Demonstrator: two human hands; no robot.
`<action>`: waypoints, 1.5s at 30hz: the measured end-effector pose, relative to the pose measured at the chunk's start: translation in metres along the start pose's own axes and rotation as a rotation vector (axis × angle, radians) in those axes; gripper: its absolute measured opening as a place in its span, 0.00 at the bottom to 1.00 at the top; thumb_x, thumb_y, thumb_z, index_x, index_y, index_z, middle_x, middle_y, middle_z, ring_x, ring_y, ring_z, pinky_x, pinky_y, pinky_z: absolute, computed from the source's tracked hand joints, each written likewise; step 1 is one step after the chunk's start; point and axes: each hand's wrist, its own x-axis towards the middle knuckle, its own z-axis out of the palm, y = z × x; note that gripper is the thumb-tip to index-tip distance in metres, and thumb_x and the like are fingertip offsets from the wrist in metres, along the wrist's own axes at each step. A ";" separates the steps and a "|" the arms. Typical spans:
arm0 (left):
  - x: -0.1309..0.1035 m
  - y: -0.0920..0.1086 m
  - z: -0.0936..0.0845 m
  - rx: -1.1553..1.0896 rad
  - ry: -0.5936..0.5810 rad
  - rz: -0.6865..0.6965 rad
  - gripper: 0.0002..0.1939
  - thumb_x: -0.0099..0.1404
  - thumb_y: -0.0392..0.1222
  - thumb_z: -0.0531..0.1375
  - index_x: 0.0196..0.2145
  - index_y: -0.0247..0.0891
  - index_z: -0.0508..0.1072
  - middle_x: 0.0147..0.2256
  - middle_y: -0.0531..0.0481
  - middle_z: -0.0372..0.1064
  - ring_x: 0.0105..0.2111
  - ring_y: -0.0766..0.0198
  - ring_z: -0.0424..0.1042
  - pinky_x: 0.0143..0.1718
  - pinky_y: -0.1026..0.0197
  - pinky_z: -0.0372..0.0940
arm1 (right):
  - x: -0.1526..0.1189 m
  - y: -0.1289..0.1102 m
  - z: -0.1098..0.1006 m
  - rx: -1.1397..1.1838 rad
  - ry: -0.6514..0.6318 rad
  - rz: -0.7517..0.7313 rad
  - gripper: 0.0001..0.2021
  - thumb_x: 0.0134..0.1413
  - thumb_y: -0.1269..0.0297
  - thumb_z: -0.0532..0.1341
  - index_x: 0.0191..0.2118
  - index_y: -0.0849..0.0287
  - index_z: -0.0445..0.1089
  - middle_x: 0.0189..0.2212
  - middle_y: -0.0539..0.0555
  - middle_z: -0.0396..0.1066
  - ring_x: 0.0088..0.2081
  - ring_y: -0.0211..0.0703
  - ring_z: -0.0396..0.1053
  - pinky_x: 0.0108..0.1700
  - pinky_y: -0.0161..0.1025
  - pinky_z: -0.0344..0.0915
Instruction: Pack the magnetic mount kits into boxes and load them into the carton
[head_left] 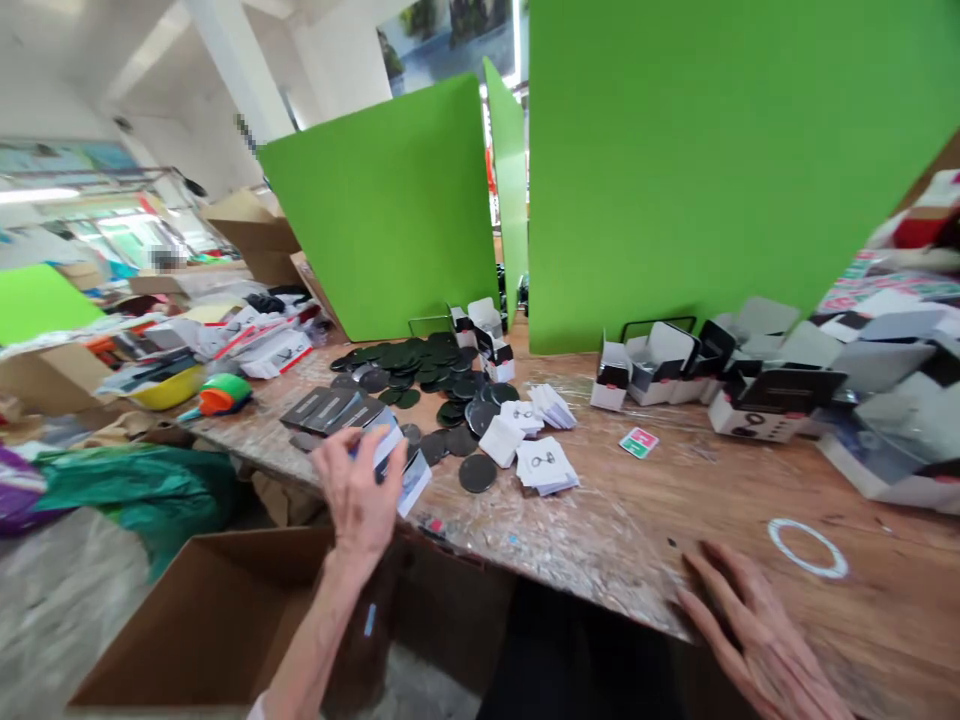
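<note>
My left hand [361,490] is closed around a small black-and-white box [415,484] at the table's front edge. Its fingers hide much of the box, and a pale flap sticks out on the right. Just behind the hand lies a row of dark boxes [324,408]. Black round discs [420,360] are heaped beyond them, and a single disc [478,473] lies nearer. Folded white leaflets [547,463] are stacked to the right. My right hand [757,625] rests on the wooden table [615,520] with fingers stretched out, holding nothing, near a white ring mark [807,548].
Open white-and-black boxes [772,400] line the right back, before green partitions [712,170]. A red-and-green card [639,442] lies mid-table. Below the left edge stands an open cardboard box [202,620]. Packages and a yellow bowl [171,388] crowd the far left.
</note>
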 end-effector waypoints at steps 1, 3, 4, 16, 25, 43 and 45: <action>-0.007 0.019 0.012 -0.129 -0.102 0.013 0.11 0.64 0.46 0.58 0.40 0.40 0.75 0.41 0.43 0.65 0.45 0.53 0.64 0.49 0.49 0.62 | 0.003 -0.002 0.001 -0.045 0.003 0.001 0.23 0.62 0.52 0.50 0.59 0.53 0.62 0.57 0.63 0.63 0.57 0.62 0.62 0.53 0.61 0.66; -0.020 0.056 0.043 -0.345 -0.400 0.053 0.10 0.66 0.44 0.56 0.42 0.40 0.74 0.39 0.45 0.66 0.41 0.58 0.66 0.46 0.54 0.65 | 0.008 -0.006 -0.001 -0.131 -0.025 -0.037 0.25 0.64 0.51 0.49 0.60 0.59 0.59 0.57 0.66 0.61 0.58 0.63 0.61 0.53 0.62 0.65; -0.025 0.071 0.060 -0.371 -0.517 0.074 0.12 0.65 0.44 0.57 0.44 0.39 0.73 0.41 0.45 0.65 0.42 0.57 0.65 0.46 0.53 0.64 | 0.009 -0.007 -0.002 -0.157 -0.028 -0.041 0.25 0.64 0.51 0.48 0.60 0.61 0.58 0.58 0.67 0.60 0.58 0.63 0.60 0.53 0.63 0.65; -0.029 0.086 0.130 -0.340 -0.757 0.029 0.17 0.55 0.45 0.64 0.43 0.41 0.70 0.41 0.47 0.59 0.45 0.53 0.60 0.48 0.49 0.59 | 0.011 -0.009 -0.002 -0.118 -0.021 -0.022 0.26 0.64 0.49 0.50 0.60 0.61 0.57 0.55 0.65 0.63 0.58 0.63 0.58 0.55 0.63 0.62; -0.012 0.094 0.128 -0.848 -0.693 -0.420 0.10 0.53 0.44 0.60 0.24 0.39 0.61 0.24 0.57 0.56 0.27 0.67 0.58 0.34 0.63 0.58 | 0.083 -0.057 -0.013 0.338 0.018 0.226 0.16 0.64 0.53 0.51 0.48 0.55 0.68 0.53 0.60 0.65 0.53 0.54 0.66 0.54 0.55 0.66; 0.049 0.243 0.247 -0.912 -0.563 -0.451 0.30 0.48 0.41 0.69 0.47 0.37 0.63 0.51 0.39 0.66 0.53 0.52 0.64 0.52 0.53 0.59 | 0.087 -0.041 -0.022 1.084 0.187 1.002 0.22 0.39 0.44 0.68 0.24 0.57 0.61 0.20 0.48 0.68 0.26 0.40 0.67 0.29 0.32 0.62; 0.051 0.247 0.249 -0.902 -0.557 -0.441 0.24 0.50 0.38 0.66 0.44 0.37 0.64 0.45 0.42 0.70 0.48 0.54 0.68 0.49 0.54 0.60 | 0.071 -0.041 -0.031 1.108 0.178 1.041 0.22 0.38 0.45 0.69 0.24 0.57 0.62 0.21 0.47 0.68 0.26 0.39 0.68 0.30 0.32 0.64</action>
